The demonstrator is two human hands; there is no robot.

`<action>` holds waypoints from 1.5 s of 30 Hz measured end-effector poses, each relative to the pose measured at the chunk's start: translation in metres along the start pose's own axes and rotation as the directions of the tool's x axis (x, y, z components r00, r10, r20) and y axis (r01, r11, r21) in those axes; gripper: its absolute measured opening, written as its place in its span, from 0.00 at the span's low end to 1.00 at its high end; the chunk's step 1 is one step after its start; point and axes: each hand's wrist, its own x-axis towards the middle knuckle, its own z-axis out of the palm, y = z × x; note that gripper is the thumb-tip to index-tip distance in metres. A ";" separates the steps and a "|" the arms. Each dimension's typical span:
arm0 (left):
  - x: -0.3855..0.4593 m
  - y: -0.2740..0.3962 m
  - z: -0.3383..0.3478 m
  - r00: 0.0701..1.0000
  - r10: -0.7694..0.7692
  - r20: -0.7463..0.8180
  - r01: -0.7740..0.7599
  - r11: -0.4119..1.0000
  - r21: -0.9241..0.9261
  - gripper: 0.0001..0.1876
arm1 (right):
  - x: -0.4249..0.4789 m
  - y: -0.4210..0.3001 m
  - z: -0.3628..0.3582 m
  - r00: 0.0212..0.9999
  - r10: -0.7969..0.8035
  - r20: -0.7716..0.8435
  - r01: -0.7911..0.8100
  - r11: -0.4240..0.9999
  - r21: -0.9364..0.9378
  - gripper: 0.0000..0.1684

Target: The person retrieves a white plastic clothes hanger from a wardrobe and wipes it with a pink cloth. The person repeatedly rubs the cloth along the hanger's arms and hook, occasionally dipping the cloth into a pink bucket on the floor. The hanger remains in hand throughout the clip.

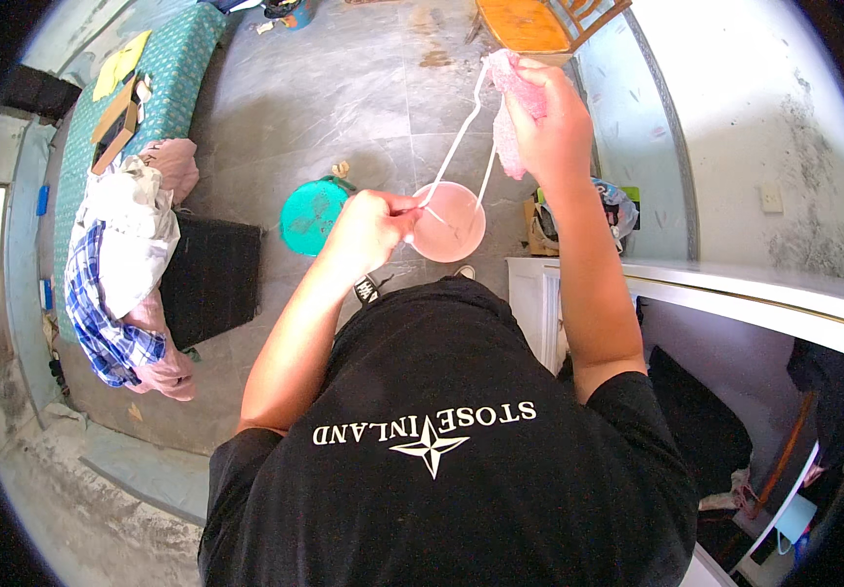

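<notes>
My left hand (370, 229) pinches one end of a thin white clothes hanger (455, 149), which looks like coated wire. Its far end runs up to a pink cloth (516, 110), bunched in the grip of my right hand (555, 132). The cloth appears to wrap around that end of the hanger, though my fingers hide part of it. Beneath the hanger stands a round pink bucket or basin (458, 246); what is inside is not clear. Left of it, partly behind my left hand, sits a teal round container (310, 219) with dark marks on its surface.
A wooden chair (528, 28) stands ahead on the grey tiled floor (319, 95). To the left, clothes (135, 242) drape over a black box-like object (210, 275) beside a table with a patterned green cover (181, 88). A white cabinet edge (723, 286) and bags (616, 209) are at right.
</notes>
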 end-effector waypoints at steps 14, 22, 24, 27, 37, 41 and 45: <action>-0.014 0.050 -0.058 0.996 -0.077 -0.046 0.049 0.896 -0.442 0.12 | -0.100 0.020 0.007 0.845 -0.070 0.530 0.095 0.995 -0.020 0.22; 0.011 0.004 -0.024 0.991 0.020 0.135 -0.060 0.953 0.298 0.11 | -0.054 0.001 0.016 0.977 -0.065 0.203 0.094 0.987 -0.134 0.21; 0.005 0.005 -0.014 0.977 -0.013 0.212 -0.091 0.877 0.471 0.12 | -0.030 0.011 0.013 0.992 -0.058 0.113 0.078 0.980 -0.181 0.21; 0.004 -0.010 -0.005 0.946 0.213 0.244 -0.306 0.834 0.458 0.12 | -0.008 0.015 0.002 0.975 -0.156 0.159 0.183 0.967 -0.178 0.20; -0.006 0.036 -0.062 0.998 -0.057 0.000 0.053 0.923 -0.381 0.13 | -0.094 0.016 0.017 0.867 0.021 0.498 -0.009 1.000 -0.027 0.18; -0.012 0.031 -0.086 0.999 0.031 -0.008 -0.031 0.849 -0.527 0.16 | -0.139 0.032 0.021 0.861 0.082 0.503 -0.122 0.991 0.048 0.16; -0.002 0.017 -0.068 0.998 0.051 -0.022 -0.055 0.848 -0.527 0.15 | -0.139 0.017 0.030 0.708 0.509 0.490 -0.593 0.805 0.020 0.15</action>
